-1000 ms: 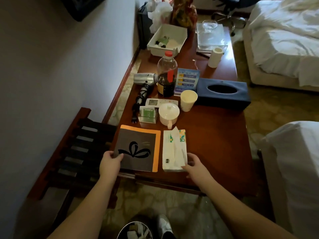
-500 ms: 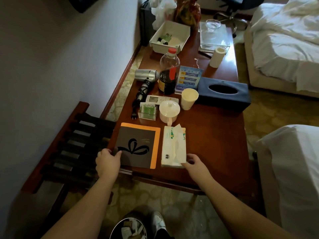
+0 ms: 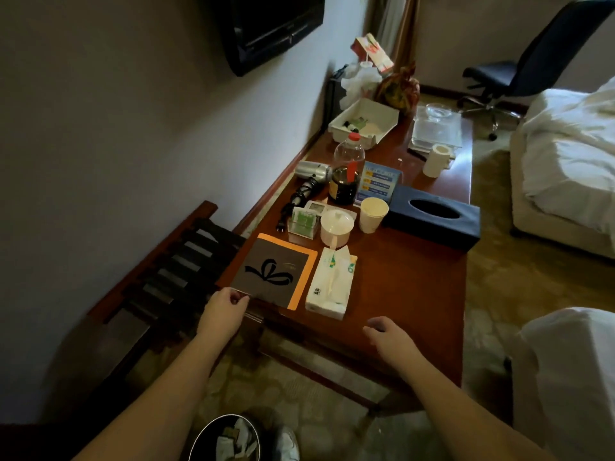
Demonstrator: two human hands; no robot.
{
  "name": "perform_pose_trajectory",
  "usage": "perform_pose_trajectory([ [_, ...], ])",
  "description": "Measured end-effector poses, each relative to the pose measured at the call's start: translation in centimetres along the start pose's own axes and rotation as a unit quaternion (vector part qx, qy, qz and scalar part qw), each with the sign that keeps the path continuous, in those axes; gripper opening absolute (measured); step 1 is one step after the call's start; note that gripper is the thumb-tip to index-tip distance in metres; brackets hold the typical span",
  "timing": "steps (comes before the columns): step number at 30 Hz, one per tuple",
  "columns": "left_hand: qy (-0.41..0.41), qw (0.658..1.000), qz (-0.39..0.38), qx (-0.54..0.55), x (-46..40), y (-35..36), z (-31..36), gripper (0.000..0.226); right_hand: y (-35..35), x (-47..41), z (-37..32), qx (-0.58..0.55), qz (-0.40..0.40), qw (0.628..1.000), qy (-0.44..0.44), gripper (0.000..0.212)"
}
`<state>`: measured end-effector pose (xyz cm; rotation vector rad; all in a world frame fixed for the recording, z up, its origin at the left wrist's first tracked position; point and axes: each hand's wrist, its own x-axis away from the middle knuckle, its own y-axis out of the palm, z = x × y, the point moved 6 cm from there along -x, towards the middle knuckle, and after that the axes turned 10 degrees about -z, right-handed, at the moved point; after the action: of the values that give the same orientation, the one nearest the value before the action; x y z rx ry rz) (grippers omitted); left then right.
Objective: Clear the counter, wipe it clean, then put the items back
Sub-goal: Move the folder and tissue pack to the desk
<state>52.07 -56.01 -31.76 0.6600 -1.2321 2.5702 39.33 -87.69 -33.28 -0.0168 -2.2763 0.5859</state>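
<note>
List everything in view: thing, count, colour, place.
counter: 1, red-brown wood, centre
folder: 1, brown with orange edge, near left corner
tissue pack: 1, white-green, right of folder
lidded cup: 1, white, behind tissue pack
paper cup: 1, cream, right of lidded cup
tissue box: 1, dark blue, right side
bottle: 1, clear, red cap, mid counter
hair dryer: 1, silver-black, left edge
tray: 1, white, far end
left hand: pinches folder's near corner
right hand: open above near edge
</note>
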Motion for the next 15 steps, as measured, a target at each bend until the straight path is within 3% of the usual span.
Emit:
perform_pose_trajectory([
  [11, -0.009, 1.0, -0.001, 0.007, 16.5, -4.2, -1.7, 0.033, -1.7, 7.9, -3.9, 0.197, -0.014, 0.971, -0.135, 0.031],
  [15, -0.01, 0.998, 0.055, 0.006, 22.8, -8.7, -3.6, 0.03, 0.6, 11.6, -9.1, 0.256, -0.043, 0.943, -0.208, 0.03],
])
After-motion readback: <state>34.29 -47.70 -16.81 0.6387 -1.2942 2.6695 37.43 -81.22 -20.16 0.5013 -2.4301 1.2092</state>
